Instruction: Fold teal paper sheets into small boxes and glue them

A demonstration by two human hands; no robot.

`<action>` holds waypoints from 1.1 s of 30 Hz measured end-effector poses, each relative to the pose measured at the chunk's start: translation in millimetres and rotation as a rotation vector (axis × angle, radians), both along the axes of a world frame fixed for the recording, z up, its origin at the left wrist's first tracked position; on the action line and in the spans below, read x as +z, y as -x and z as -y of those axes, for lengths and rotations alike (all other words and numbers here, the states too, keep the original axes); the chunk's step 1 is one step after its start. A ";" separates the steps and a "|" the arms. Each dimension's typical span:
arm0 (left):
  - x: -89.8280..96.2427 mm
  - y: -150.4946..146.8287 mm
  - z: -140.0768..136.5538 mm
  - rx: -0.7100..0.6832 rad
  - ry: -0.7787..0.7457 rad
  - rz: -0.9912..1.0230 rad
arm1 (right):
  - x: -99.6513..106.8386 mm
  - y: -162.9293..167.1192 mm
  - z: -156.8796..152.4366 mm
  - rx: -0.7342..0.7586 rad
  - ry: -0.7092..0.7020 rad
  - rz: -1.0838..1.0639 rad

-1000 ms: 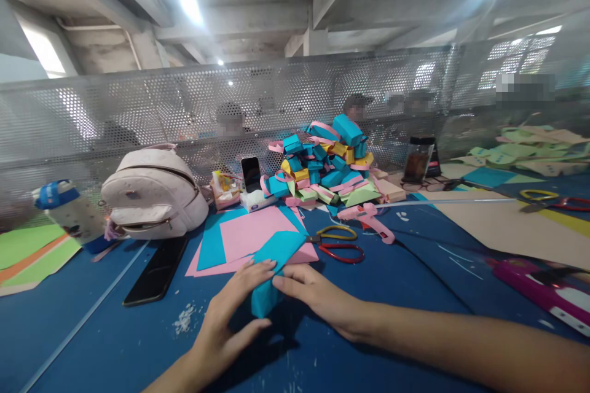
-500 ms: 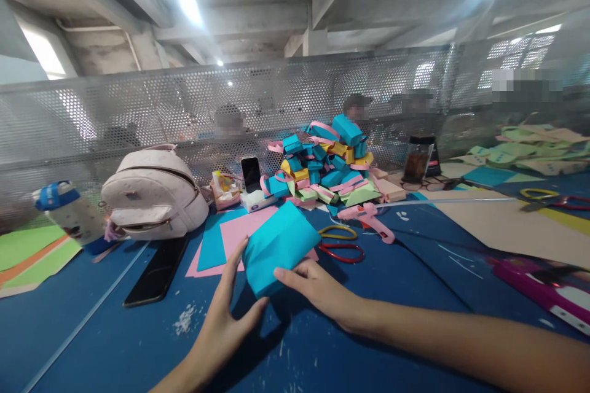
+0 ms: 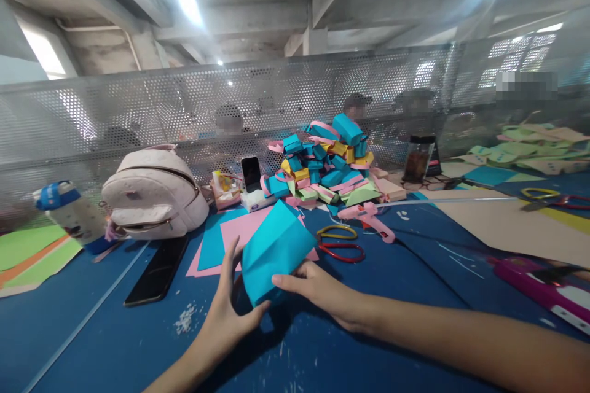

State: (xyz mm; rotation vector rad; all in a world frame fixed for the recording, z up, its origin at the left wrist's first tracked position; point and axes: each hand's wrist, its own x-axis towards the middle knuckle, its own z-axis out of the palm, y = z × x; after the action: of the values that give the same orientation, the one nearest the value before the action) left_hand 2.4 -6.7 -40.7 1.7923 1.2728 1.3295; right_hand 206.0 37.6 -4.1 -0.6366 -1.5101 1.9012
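A folded piece of bright blue paper (image 3: 276,249) is held up between both hands over the blue table. My left hand (image 3: 225,307) grips its left side, fingers behind the edge and thumb at the lower corner. My right hand (image 3: 322,291) pinches the lower right, thumb on the front face and the other fingers hidden behind. Just right of the paper lie scissors with a yellow and a red handle loop (image 3: 341,252). Beyond them rests a pink glue gun (image 3: 366,218). Flat pink and blue sheets (image 3: 214,242) lie partly under the held paper.
At the back is a heap of small folded paper baskets (image 3: 322,163), against a perforated metal screen (image 3: 276,92). To the left are a pale backpack (image 3: 154,193), a bottle (image 3: 69,212) and a black phone (image 3: 157,273). A purple device (image 3: 539,288) and large beige sheets (image 3: 483,224) are at right.
The blue paper has tilted slightly and shifted a little left and down in my hands. My left fingers have moved slightly left. Other things on the table stay put.
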 end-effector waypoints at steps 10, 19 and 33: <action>5.0 18.5 -17.3 0.072 -0.048 0.038 | 3.5 -6.1 -29.9 -0.174 -0.299 0.232; 14.0 13.4 -15.4 -0.009 0.040 -0.141 | 3.2 -12.6 -48.8 -0.079 -0.489 0.330; 22.2 11.5 -11.8 -0.030 0.097 -0.158 | 9.0 -22.1 -48.8 0.191 -0.580 0.340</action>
State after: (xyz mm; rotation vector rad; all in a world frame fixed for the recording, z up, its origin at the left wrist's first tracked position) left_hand -9.1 5.1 -18.5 1.8703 1.3642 1.1087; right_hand 228.0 86.4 5.0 -0.5731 -2.2844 1.4081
